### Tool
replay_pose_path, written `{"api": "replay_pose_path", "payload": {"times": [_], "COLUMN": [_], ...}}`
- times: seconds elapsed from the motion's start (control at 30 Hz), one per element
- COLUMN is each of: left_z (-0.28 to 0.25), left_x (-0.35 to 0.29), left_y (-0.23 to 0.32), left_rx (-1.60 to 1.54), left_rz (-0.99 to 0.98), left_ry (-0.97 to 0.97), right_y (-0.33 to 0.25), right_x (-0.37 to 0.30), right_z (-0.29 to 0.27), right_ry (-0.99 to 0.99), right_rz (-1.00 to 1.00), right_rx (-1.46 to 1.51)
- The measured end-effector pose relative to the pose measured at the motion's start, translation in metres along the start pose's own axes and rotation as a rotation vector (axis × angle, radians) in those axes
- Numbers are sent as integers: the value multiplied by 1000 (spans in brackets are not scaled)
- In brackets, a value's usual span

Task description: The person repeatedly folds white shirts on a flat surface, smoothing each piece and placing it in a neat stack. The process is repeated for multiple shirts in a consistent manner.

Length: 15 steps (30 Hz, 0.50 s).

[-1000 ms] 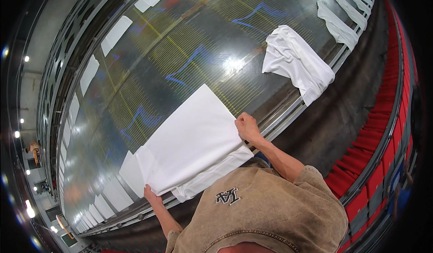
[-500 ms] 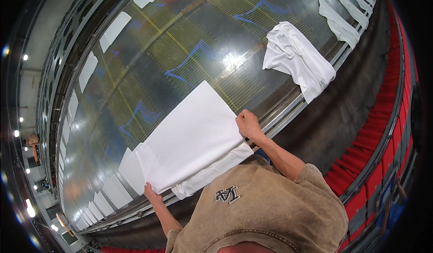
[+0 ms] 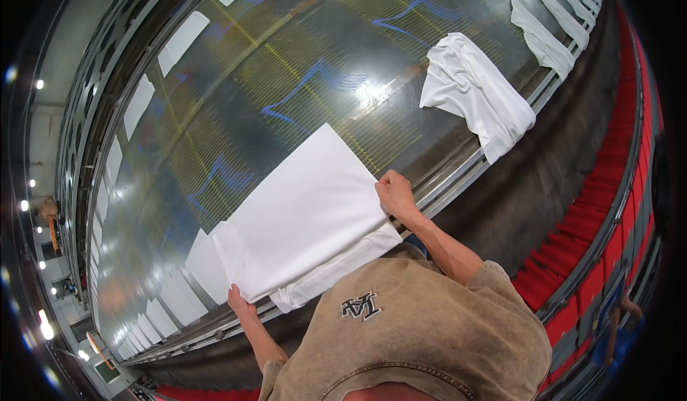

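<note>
A white fabric piece (image 3: 304, 211) lies spread over the near edge of the long dark table (image 3: 286, 165). Its near part is folded and hangs past the metal rail, against my body. My left hand (image 3: 240, 301) pinches the fabric's lower left corner. At the right edge, my right hand (image 3: 395, 193) is closed on the same piece, its fingers curled under and partly hidden. The fabric between my hands looks fairly smooth, and its far corner rests on the table's yellow and blue line markings.
A crumpled white cloth (image 3: 476, 93) lies farther right, partly over the metal rail (image 3: 454, 179). Several flat white pieces (image 3: 184, 301) line the near edge to the left, others the far edge. Red material (image 3: 558, 258) fills a rack behind on the right. Another person (image 3: 615, 329) shows there.
My hands and the white fabric stay nearly in place. The view has shifted very slightly. The other person's arm at the far right has moved.
</note>
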<state>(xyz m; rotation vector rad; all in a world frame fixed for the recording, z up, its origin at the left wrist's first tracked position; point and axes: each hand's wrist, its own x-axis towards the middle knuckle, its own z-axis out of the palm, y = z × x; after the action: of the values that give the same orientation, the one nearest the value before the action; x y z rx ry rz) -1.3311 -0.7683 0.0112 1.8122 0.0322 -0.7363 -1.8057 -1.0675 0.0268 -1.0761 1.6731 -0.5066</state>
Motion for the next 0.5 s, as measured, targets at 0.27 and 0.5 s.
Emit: {"api": "replay_pose_path", "payload": {"times": [0.27, 0.5], "left_z": [0, 12], "left_x": [-1, -7], "left_y": [-4, 2], "left_rx": [2, 347], "left_rz": [3, 104], "left_ry": [14, 206], "right_y": [6, 0], "right_x": [3, 0], "right_z": [1, 1], "right_ry": [16, 48], "right_rz": [6, -105], "right_rx": [-12, -65]}}
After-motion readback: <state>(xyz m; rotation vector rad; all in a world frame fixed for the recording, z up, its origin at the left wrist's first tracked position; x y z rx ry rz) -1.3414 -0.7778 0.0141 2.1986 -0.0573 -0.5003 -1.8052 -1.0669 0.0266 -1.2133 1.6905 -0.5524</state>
